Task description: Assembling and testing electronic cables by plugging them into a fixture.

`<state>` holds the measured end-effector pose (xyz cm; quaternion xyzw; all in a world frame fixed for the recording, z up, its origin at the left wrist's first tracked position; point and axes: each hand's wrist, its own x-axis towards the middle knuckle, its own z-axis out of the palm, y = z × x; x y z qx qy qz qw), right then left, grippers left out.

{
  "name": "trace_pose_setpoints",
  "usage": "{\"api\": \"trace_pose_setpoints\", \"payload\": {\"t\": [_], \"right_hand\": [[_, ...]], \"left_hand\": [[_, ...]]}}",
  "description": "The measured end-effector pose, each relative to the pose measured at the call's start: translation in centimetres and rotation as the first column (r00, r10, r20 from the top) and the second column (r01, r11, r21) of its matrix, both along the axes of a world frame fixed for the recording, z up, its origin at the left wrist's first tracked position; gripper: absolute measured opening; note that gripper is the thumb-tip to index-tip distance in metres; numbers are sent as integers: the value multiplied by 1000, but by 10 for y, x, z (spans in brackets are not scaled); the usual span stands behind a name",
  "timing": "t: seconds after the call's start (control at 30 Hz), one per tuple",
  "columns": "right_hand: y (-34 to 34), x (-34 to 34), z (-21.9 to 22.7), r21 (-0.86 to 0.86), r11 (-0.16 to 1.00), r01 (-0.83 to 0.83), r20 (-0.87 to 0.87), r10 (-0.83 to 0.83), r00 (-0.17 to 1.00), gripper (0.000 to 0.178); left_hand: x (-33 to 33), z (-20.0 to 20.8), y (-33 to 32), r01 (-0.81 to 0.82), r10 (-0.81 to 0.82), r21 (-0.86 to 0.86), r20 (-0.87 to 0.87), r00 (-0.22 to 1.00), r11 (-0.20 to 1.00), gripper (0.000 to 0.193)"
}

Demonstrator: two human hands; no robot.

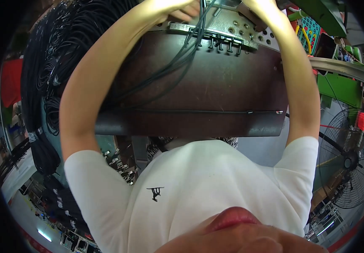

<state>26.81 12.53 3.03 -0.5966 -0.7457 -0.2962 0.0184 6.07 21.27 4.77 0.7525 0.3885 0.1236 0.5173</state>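
At the top edge my left hand point(182, 11) is partly cut off; some loosely bent fingers show beside a bundle of black cables point(193, 42). Whether it grips a cable is hidden. My right hand point(261, 5) reaches the top edge over the right end of a metal fixture point(215, 34), its fingers out of sight. That fixture has a row of small black clamps along its front. From it the cables hang down and curve left across a dark brown board point(232, 80). One thin black cable point(198, 111) with a metal tip lies along the board's near edge.
A large heap of coiled black cables point(80, 29) fills the left side, with a tied bundle point(45, 154) hanging below. At right stand a black floor fan point(350, 160), a curved metal rail point(346, 67) and green machine parts point(338, 88). Small metal parts point(120, 166) lie below the board.
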Motion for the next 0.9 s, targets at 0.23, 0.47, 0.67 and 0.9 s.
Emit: {"api": "trace_pose_setpoints", "payload": {"t": [0.23, 0.47, 0.67, 0.9], "right_hand": [[-7, -36, -11, 150, 984, -95, -476, 156, 866, 40], [-9, -37, -10, -11, 1000, -6, -473, 0, 881, 24], [-8, -34, -16, 38, 999, 10, -381, 5, 924, 26], [-8, -27, -21, 48, 999, -6, -467, 27, 884, 27]], "left_hand": [[-20, -16, 8, 22, -251, 673, 245, 936, 739, 24], [-10, -37, 22, -121, -224, 797, 307, 925, 591, 17], [-8, -44, 15, 44, -265, 935, 54, 963, 351, 27], [-4, -38, 24, 83, -222, 996, -72, 972, 40, 24]]}}
